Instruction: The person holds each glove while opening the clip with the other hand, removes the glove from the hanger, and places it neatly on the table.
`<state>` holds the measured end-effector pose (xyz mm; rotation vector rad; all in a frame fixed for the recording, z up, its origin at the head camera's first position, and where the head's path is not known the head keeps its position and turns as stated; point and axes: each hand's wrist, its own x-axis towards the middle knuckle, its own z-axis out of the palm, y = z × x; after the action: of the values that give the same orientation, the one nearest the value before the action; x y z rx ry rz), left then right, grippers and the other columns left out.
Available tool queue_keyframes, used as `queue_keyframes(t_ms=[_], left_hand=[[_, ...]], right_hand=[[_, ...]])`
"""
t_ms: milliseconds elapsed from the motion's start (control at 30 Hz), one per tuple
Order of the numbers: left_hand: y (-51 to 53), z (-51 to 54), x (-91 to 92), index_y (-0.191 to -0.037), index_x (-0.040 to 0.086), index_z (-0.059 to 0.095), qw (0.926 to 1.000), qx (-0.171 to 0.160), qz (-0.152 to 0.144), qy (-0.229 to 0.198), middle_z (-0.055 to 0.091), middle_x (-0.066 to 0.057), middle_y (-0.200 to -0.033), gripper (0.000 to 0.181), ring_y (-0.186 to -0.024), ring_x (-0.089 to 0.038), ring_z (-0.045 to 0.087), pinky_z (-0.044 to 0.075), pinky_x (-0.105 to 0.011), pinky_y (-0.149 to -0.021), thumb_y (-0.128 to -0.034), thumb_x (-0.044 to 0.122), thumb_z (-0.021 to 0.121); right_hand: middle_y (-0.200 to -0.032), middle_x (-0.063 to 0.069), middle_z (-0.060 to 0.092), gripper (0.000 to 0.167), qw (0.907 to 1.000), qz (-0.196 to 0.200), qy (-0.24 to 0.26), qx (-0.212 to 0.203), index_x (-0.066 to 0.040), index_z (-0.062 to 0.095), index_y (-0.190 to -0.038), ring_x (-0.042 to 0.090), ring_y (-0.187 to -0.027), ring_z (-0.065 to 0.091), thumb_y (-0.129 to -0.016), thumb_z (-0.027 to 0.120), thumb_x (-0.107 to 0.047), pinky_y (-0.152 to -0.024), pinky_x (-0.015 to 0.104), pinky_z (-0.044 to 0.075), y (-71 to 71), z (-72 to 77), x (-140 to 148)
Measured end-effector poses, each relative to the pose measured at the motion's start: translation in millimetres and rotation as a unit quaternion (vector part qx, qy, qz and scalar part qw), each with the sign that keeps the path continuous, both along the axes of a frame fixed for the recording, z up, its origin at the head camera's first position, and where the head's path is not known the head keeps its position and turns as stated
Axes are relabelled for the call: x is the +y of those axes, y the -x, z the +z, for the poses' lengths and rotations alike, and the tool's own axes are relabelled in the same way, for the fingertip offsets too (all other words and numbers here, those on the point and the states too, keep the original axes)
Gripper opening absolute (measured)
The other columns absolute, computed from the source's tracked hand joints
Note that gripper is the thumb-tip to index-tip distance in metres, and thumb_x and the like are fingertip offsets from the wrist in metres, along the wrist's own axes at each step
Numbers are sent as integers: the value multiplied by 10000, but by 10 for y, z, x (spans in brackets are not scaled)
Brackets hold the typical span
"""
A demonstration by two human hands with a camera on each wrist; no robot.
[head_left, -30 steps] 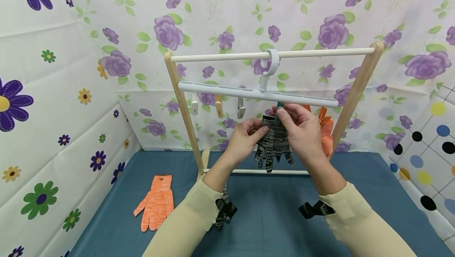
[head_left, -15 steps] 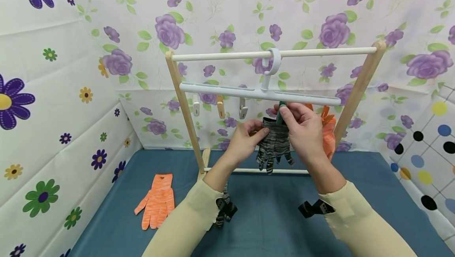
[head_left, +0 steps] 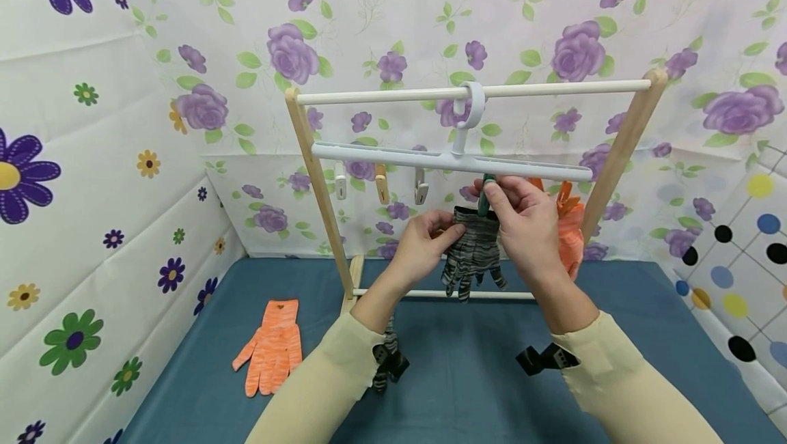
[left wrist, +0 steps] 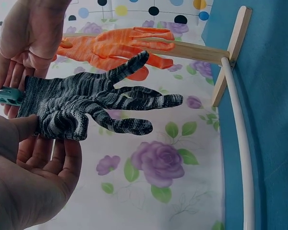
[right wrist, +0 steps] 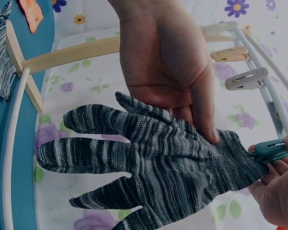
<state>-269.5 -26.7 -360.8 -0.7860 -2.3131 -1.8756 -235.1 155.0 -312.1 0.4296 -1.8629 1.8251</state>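
Observation:
A black-and-grey striped knit glove hangs fingers down below the hanger's right half. My left hand pinches its cuff between thumb and fingers. At the top edge of that cuff, my right hand grips a green clothespin, which hangs from the light grey hanger. The clothespin's tip meets the cuff edge in the right wrist view. Right of my hand, an orange glove hangs from an orange clothespin, partly covered in the head view.
Wooden stand with a white top rod carries the hanger. White, yellow and grey clothespins hang along its left half. Another orange glove lies on the blue cloth; a second striped glove lies partly under my left forearm.
The striped glove's cuff sits slightly lower, and more of the green clothespin shows above it. Both hands have stayed nearly in place; the hanger has shifted slightly right.

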Motion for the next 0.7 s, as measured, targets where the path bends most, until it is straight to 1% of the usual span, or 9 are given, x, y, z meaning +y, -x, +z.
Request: queue_keyframes(t_ms=[233,467,700], left_hand=[[2,-29,-16,-1216,-10,706,10000,-55,-4,9,736,-105,-1067,253,-903,-163,652,523,-277,-789,-1074,196,669],[-33,-46,-43,-1226,8,702,9998,-220,-12,-9,726,-85,-1078,254,-908,-164,642,518,-279,-770,-1074,210,674],[-48,-93,-90,-1246,-6,702,9999,-141,20,74,727,-106,-1103,283,-952,-176,655,533,-302,-834,-1080,220,666]], right_hand=[[-1212,158,762,352,10000,-49,-40,-53,-14,709,-1337,221,-1163,730,-1072,669,-241,-1089,324,494,-4,1,2],[-1208,155,764,355,10000,-59,-28,-43,-5,708,-1334,209,-1165,727,-1067,678,-237,-1082,308,496,-1,0,1],[-1231,168,755,368,10000,42,-36,-35,5,696,-1344,213,-1176,722,-1066,679,-235,-1079,299,493,6,-11,12]])
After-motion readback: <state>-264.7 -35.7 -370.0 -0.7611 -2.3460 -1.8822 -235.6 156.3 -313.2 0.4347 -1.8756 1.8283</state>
